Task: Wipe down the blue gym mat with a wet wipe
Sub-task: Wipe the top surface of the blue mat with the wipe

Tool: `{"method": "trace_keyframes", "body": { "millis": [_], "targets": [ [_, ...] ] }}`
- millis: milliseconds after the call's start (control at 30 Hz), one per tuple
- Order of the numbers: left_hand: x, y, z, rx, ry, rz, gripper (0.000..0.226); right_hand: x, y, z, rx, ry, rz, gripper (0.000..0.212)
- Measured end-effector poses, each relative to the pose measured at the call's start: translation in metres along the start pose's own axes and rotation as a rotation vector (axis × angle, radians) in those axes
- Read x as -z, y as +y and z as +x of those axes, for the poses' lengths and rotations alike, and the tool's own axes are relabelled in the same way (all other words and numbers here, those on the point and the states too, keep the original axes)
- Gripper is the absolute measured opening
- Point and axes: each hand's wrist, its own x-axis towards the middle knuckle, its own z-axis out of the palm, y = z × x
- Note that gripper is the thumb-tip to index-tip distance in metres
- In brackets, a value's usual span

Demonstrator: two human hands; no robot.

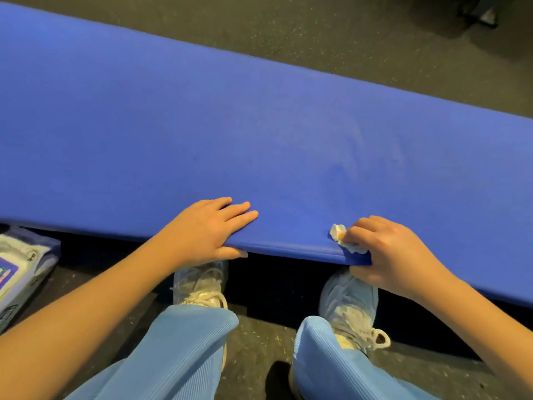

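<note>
Both on the near edge of the blue mat (230,125). Left grip (207,229) flat, fingers straight on top, thumb under the edge. Right grip (386,255) curled, pinching the crumpled white wipe (341,236) against that edge (wipe pack (20,269) on the floor (259,342), well left of the left grip).

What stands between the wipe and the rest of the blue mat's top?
Only the left hand, resting on the near edge of the blue mat, left of the wet wipe gripped in the right hand. Nothing else visible lies on it.
</note>
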Motion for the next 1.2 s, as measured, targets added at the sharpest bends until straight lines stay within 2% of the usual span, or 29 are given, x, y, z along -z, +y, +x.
{"method": "trace_keyframes", "body": {
  "millis": [167, 333, 467, 533, 633, 667, 700, 767, 833, 900, 1000, 1067, 1133, 1200],
  "targets": [
    [-0.004, 0.022, -0.001, -0.047, -0.006, -0.055, 0.074, 0.005, 0.000, -0.024, 0.004, -0.036, 0.013, 0.042],
    [-0.010, 0.042, 0.003, -0.045, -0.062, -0.039, 0.084, -0.003, 0.006, -0.038, -0.063, -0.108, 0.008, 0.041],
    [-0.022, 0.049, -0.001, -0.062, -0.068, -0.041, 0.084, -0.028, 0.003, -0.050, -0.151, -0.288, 0.067, 0.037],
    [-0.026, 0.050, -0.003, -0.048, -0.018, -0.116, 0.073, -0.036, 0.003, -0.055, -0.241, -0.357, 0.164, 0.039],
    [-0.027, 0.038, 0.002, -0.004, 0.069, -0.186, 0.057, -0.043, 0.009, -0.052, -0.292, -0.268, 0.288, 0.023],
    [-0.026, 0.032, 0.004, 0.033, 0.028, -0.192, 0.061, -0.047, 0.012, -0.047, -0.297, -0.217, 0.313, 0.016],
    [-0.023, 0.025, 0.004, 0.095, -0.063, -0.216, 0.071, -0.052, 0.014, -0.041, -0.323, -0.159, 0.340, 0.011],
    [-0.032, 0.016, 0.000, 0.212, -0.126, -0.257, 0.097, -0.062, 0.015, -0.024, -0.458, -0.034, 0.378, 0.005],
    [-0.044, 0.018, -0.006, 0.269, -0.178, -0.275, 0.101, -0.070, 0.006, -0.006, -0.538, 0.058, 0.382, 0.001],
    [-0.047, 0.025, -0.008, 0.285, -0.147, -0.275, 0.094, -0.071, -0.013, 0.001, -0.436, 0.023, 0.431, 0.005],
    [-0.047, 0.025, -0.010, 0.292, -0.128, -0.272, 0.084, -0.064, -0.035, -0.005, -0.214, -0.196, 0.519, 0.013],
    [-0.048, 0.024, -0.010, 0.288, -0.140, -0.266, 0.079, -0.061, -0.019, -0.001, -0.207, -0.214, 0.476, 0.017],
    [-0.047, 0.024, -0.009, 0.284, -0.129, -0.243, 0.072, -0.066, 0.007, 0.010, -0.328, -0.071, 0.368, 0.017],
    [-0.049, 0.023, -0.009, 0.278, -0.121, -0.232, 0.068, -0.076, 0.025, 0.020, -0.569, 0.099, 0.259, 0.015]
  ]
}}
